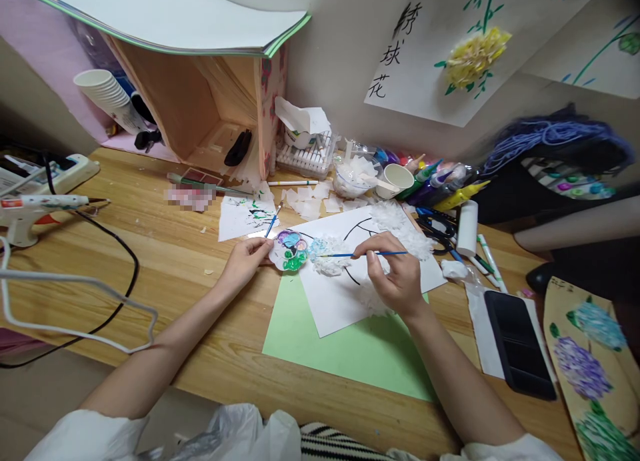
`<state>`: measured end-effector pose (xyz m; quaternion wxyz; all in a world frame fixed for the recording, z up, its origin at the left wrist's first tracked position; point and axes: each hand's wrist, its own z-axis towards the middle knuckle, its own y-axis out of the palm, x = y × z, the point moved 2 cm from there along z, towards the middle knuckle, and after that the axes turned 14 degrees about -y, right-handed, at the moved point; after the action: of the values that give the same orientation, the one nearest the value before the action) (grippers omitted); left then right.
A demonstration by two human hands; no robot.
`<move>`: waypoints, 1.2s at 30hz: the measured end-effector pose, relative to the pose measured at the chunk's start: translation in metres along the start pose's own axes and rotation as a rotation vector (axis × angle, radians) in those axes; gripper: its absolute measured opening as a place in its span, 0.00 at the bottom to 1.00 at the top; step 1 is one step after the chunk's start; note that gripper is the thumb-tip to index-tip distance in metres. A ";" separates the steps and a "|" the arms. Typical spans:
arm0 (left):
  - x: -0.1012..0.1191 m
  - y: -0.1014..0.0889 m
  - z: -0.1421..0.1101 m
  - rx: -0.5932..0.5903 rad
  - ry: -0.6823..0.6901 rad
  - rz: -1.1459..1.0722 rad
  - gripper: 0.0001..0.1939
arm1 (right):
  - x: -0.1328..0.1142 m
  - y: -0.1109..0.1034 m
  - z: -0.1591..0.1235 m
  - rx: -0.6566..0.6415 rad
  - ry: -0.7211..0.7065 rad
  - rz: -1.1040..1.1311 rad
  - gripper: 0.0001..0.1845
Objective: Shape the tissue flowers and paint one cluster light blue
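Note:
My left hand [246,259] pinches the edge of a small flower-shaped paint palette [276,255] with purple, blue, black and green paint. A second blue brush [273,221] sticks up by its fingertips; whether the hand holds that too I cannot tell. In my right hand [397,274] is a thin blue paintbrush [370,253], held level, its tip at a white, fluffy paper flower [330,266] tinged light blue at its left. The flower is on a white sheet [325,314] with black drawn lines and more white clusters, over green paper [345,367].
Paint bottles [425,181], a paper cup [396,179] and a tub of paper scraps [355,177] stand at the back. Scissors [435,231] and a phone [520,344] lie on the right. On the left are a glue gun [35,211] and cables [133,261].

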<state>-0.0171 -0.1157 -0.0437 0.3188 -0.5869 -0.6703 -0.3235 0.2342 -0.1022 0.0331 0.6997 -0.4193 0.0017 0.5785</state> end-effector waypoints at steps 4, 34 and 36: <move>-0.002 -0.001 0.001 0.000 0.002 0.000 0.19 | -0.001 0.003 0.000 -0.023 -0.022 0.016 0.08; -0.002 0.002 -0.003 -0.006 0.036 0.053 0.18 | -0.001 0.021 -0.004 -0.060 -0.077 0.075 0.13; -0.002 0.002 -0.003 -0.005 0.038 0.052 0.18 | -0.001 0.020 -0.003 -0.062 -0.074 0.076 0.13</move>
<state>-0.0151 -0.1187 -0.0438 0.3385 -0.5987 -0.6477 -0.3278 0.2190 -0.1052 0.0194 0.6634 -0.4185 -0.0261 0.6197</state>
